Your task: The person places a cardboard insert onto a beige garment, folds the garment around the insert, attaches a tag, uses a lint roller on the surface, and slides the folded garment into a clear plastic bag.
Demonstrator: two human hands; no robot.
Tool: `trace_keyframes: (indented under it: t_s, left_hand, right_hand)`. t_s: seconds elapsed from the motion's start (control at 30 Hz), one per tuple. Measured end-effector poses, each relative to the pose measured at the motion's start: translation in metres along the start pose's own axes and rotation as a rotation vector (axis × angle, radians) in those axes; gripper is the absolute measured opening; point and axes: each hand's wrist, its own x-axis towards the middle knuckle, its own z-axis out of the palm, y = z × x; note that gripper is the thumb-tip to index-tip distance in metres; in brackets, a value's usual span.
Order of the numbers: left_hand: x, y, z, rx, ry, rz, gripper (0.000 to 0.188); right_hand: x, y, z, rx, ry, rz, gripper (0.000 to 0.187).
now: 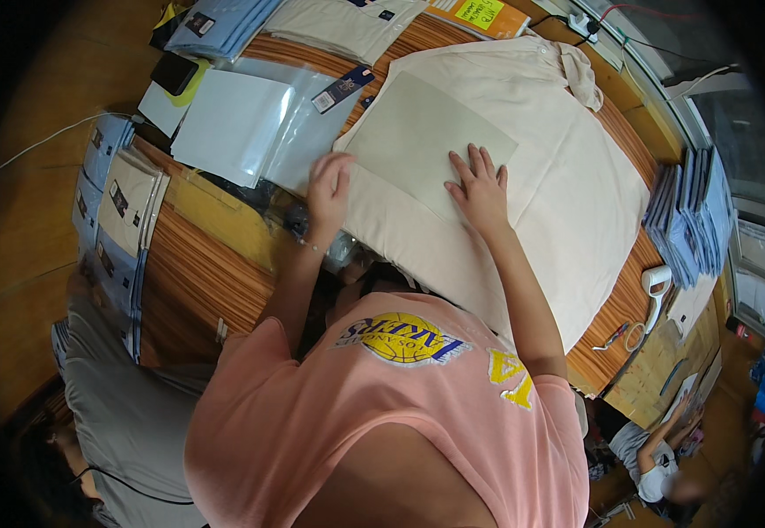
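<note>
A cream shirt (567, 202) lies spread on the table in front of me, its collar end at the far side. On top of it rests a flat grey-green rectangular board (409, 132). My right hand (481, 189) presses on the board's right part with fingers spread. My left hand (329, 194) is beside the shirt's left edge, its fingers loosely curled and slightly blurred. I see nothing held in it. Left of that hand lie clear plastic bags (307, 132) and white sheets (231, 123), with a dark hang tag (343, 90) on the bags.
Folded blue shirts (695, 211) are stacked at the right, near a white tape-like dispenser (656, 286) and scissors (633, 337). More folded shirts (338, 31) lie at the far side and left (123, 202). A phone (174, 74) sits far left. Other people are at both sides.
</note>
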Motion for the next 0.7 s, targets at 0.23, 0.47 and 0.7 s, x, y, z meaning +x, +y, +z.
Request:
trace_keyframes:
  t_s: [0.23,0.47,0.7]
  left_hand:
    - [-0.049,0.017,0.003,-0.307,-0.493,-0.226,0.015]
    - [-0.097,-0.024,0.017,-0.445,-1.587,-0.768,0.025]
    - [-0.224,-0.131,0.140,-1.326,-0.552,-1.568,0.035]
  right_hand:
    - [0.000,-0.003,0.000,-0.023,0.006,0.004,0.051]
    - [-0.038,0.005,-0.041,0.109,0.286,-0.046,0.040]
    - [-0.306,0.099,-0.018,0.823,-1.073,0.700,0.042]
